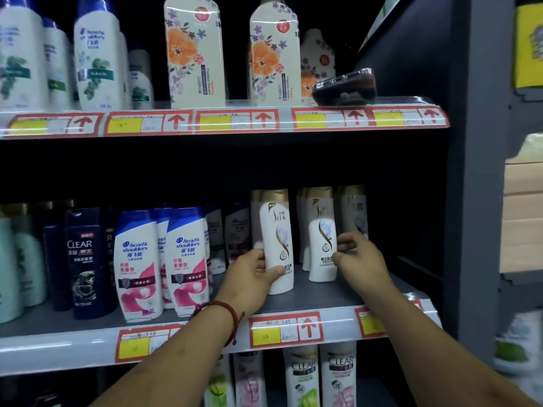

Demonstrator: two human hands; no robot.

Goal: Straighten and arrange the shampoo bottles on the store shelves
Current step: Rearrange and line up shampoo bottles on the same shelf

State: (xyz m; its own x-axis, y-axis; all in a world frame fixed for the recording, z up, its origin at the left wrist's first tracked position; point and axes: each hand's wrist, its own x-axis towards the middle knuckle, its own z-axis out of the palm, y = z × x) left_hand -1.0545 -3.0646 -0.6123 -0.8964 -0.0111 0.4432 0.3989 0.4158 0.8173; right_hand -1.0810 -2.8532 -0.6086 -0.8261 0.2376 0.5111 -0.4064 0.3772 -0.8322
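On the middle shelf (329,295) stand two white gold-capped shampoo bottles. My left hand (249,277) is closed around the lower part of the left white bottle (277,239), thumb across its front. My right hand (360,257) touches the right side of the right white bottle (321,239) with fingers and thumb. More gold-capped bottles (352,210) stand behind it. To the left stand two Head & Shoulders bottles (138,259) with pink labels and a dark Clear bottle (83,259).
A phone in a clear case (345,86) lies on the upper shelf beside floral bottles (195,51). White Head & Shoulders bottles (97,54) stand upper left. Clear bottles (302,377) fill the shelf below. The grey shelf side panel (476,171) rises at the right.
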